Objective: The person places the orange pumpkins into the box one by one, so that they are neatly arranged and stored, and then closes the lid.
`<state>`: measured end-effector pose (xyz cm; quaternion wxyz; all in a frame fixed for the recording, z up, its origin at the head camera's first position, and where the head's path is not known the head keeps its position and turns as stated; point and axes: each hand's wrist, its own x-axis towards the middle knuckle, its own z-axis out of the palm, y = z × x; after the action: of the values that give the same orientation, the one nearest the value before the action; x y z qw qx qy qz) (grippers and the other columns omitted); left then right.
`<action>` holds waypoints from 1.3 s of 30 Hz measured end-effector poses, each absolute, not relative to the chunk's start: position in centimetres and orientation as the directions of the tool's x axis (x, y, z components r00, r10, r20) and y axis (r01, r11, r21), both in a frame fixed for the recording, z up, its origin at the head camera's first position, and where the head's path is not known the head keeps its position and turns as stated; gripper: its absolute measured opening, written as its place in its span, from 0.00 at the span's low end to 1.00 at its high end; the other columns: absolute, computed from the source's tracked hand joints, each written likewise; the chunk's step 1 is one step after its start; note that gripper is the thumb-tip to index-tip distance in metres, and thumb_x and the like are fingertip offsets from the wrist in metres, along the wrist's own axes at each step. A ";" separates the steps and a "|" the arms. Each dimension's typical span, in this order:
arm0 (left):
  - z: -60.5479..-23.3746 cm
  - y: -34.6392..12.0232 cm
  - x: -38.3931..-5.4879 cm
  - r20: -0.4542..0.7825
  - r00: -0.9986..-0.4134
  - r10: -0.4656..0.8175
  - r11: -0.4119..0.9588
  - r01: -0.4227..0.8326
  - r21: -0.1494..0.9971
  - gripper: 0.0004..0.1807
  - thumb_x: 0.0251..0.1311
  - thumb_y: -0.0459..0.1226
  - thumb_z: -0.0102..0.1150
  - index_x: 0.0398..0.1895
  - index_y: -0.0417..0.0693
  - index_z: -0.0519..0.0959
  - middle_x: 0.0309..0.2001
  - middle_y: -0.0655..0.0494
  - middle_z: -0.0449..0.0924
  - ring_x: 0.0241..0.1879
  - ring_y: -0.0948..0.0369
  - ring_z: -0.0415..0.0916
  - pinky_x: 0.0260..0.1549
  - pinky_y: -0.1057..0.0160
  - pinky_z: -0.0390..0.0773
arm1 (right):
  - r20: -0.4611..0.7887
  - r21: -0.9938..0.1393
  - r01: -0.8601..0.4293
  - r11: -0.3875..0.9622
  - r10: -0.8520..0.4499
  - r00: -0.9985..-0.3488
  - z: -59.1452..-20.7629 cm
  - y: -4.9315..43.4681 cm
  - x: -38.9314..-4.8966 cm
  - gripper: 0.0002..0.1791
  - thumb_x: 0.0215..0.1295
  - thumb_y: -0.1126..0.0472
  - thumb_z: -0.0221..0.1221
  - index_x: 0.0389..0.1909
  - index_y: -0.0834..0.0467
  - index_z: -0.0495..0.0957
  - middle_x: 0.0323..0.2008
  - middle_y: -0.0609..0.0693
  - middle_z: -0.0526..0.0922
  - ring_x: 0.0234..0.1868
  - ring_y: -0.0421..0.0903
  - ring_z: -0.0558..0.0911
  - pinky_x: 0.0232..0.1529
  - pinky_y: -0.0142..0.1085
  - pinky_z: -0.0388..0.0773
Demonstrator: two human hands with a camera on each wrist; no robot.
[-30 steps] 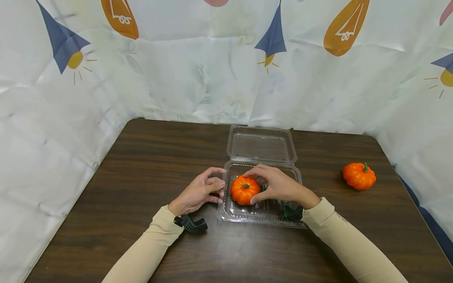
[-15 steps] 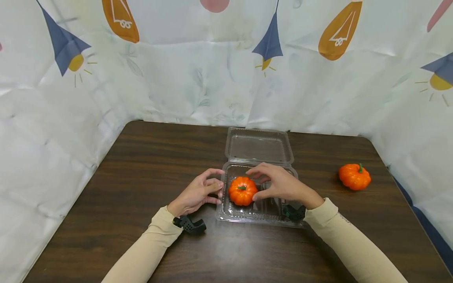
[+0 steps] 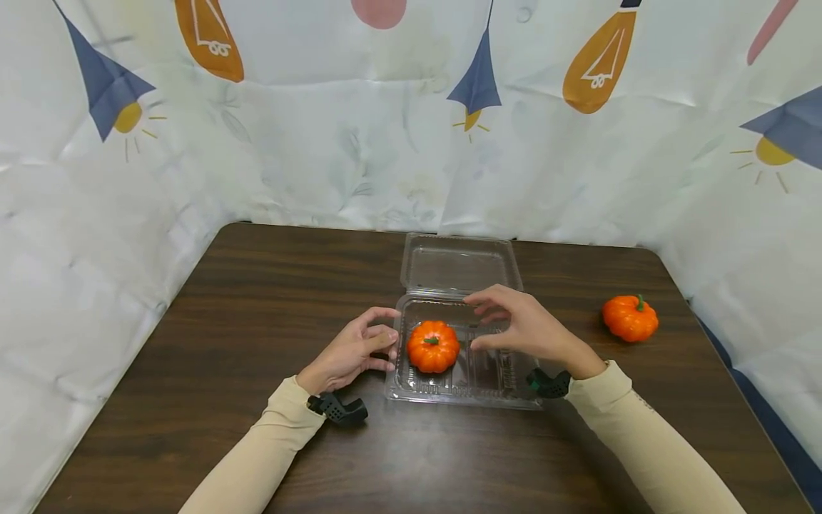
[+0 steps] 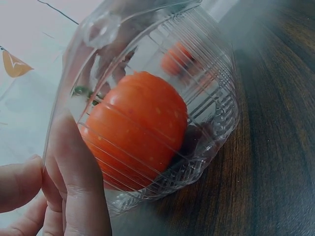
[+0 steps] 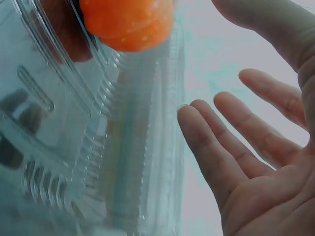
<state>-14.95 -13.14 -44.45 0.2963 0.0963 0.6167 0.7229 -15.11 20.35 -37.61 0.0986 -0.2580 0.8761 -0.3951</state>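
A small orange pumpkin (image 3: 433,347) with a green stem sits in the left part of a clear plastic clamshell container (image 3: 478,385), whose lid (image 3: 461,264) lies folded back. My left hand (image 3: 349,351) pinches the container's left rim between thumb and fingers; the left wrist view shows the pumpkin (image 4: 138,130) through the ribbed wall. Over the container's right part hovers my right hand (image 3: 536,330), fingers spread and holding nothing. In the right wrist view that hand (image 5: 266,182) is apart from the pumpkin (image 5: 130,22).
A second orange pumpkin (image 3: 630,318) lies at the right of the dark wooden table (image 3: 212,371). A printed white curtain (image 3: 308,157) hangs behind the table. Each wrist carries a black camera mount, such as the left mount (image 3: 340,410).
My right hand has let go of the pumpkin and drawn back to the right and up. The left hand stays at the container's rim. The view has shifted slightly.
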 end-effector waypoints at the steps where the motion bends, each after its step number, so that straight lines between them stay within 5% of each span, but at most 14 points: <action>1: -44.5 -13.1 -14.9 -0.225 -0.805 0.549 -0.065 -0.309 0.949 0.29 0.76 0.38 0.57 0.75 0.47 0.59 0.37 0.58 0.78 0.35 0.61 0.78 0.38 0.60 0.89 | 0.039 -0.745 -0.373 0.553 -0.522 -0.852 -37.5 20.6 -15.1 0.40 0.53 0.49 0.78 0.67 0.51 0.75 0.63 0.54 0.80 0.59 0.55 0.84 0.63 0.47 0.82; 16: -44.4 -13.3 -15.0 -0.230 -0.798 0.557 -0.061 -0.316 0.947 0.30 0.76 0.38 0.57 0.75 0.46 0.58 0.37 0.58 0.78 0.35 0.62 0.79 0.40 0.60 0.89 | 0.106 -0.755 -0.321 0.571 -0.377 -0.920 -36.3 24.5 -14.2 0.37 0.56 0.54 0.77 0.67 0.49 0.74 0.62 0.54 0.79 0.58 0.55 0.85 0.57 0.47 0.85; 22: -44.3 -13.2 -15.0 -0.234 -0.799 0.554 -0.052 -0.314 0.948 0.30 0.75 0.38 0.57 0.75 0.46 0.58 0.37 0.59 0.78 0.35 0.62 0.79 0.40 0.60 0.89 | 0.123 -0.740 -0.285 0.609 -0.293 -0.948 -36.2 26.2 -13.8 0.35 0.57 0.54 0.77 0.66 0.49 0.75 0.60 0.55 0.81 0.56 0.51 0.85 0.55 0.28 0.84; 32: -44.3 -13.2 -15.1 -0.225 -0.798 0.559 -0.056 -0.307 0.950 0.30 0.76 0.37 0.57 0.75 0.46 0.58 0.38 0.60 0.78 0.35 0.62 0.79 0.40 0.61 0.89 | 0.169 -0.727 -0.267 0.632 -0.213 -0.962 -35.8 29.2 -12.7 0.35 0.59 0.58 0.75 0.67 0.49 0.75 0.59 0.45 0.78 0.51 0.25 0.81 0.52 0.21 0.81; 39: -44.4 -13.2 -15.1 -0.225 -0.797 0.561 -0.056 -0.307 0.950 0.31 0.75 0.38 0.57 0.75 0.46 0.58 0.38 0.60 0.78 0.35 0.62 0.79 0.40 0.61 0.89 | 0.152 -0.717 -0.190 0.671 -0.115 -0.982 -35.6 31.7 -12.1 0.35 0.58 0.57 0.76 0.66 0.44 0.75 0.58 0.39 0.77 0.50 0.25 0.82 0.51 0.21 0.81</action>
<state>-15.12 -13.24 -44.40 0.3017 0.1028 0.6174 0.7192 -12.13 31.71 -35.56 -0.0470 -0.0834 0.9128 -0.3970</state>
